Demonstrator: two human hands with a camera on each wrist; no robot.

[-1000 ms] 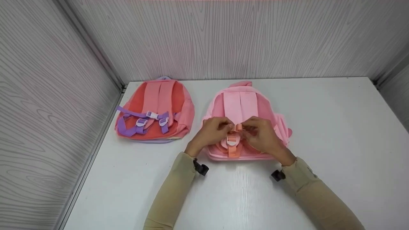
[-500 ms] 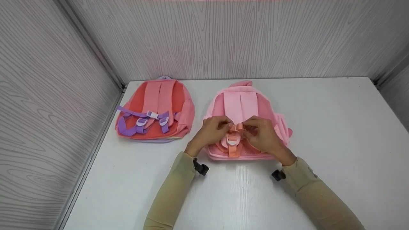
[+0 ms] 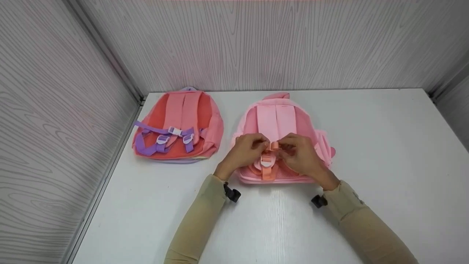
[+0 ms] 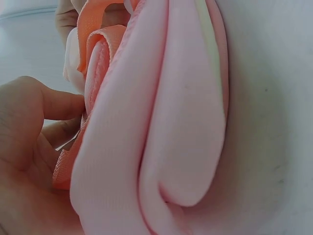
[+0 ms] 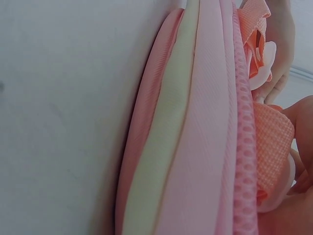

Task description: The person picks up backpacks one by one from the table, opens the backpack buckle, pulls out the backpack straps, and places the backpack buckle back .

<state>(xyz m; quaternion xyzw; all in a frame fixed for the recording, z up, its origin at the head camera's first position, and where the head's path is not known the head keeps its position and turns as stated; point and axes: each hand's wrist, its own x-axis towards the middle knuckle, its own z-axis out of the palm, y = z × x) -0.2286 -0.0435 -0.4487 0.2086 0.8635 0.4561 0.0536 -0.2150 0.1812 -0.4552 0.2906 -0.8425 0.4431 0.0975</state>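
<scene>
Pink backpack [image 3: 269,123] is on the white table [image 3: 370,154], front and center of me, strap side up, top handle [image 3: 277,96] pointing away; I reckon that's so the webbing and hardware near the bottom edge sit in easy reach. Both hands are on it: left hand [image 3: 247,149] and right hand [image 3: 301,154] face each other, fingertips clamped on the orange strap [image 3: 274,146] from either side, thumb against fingers. Exact contact on each tip is partly hidden, can't tell more. Two-sided pinch looks right for soft webbing: one hand steadies, the other can work, though I can't tell which is which. White buckle [image 3: 266,161] sits just below my fingers, orange webbing through it. Red backpack [image 3: 207,110] lies off to the left, also strap side up, touched by neither hand, purple straps [image 3: 146,151] across its lower half; likely parked there to leave me elbow room.
</scene>
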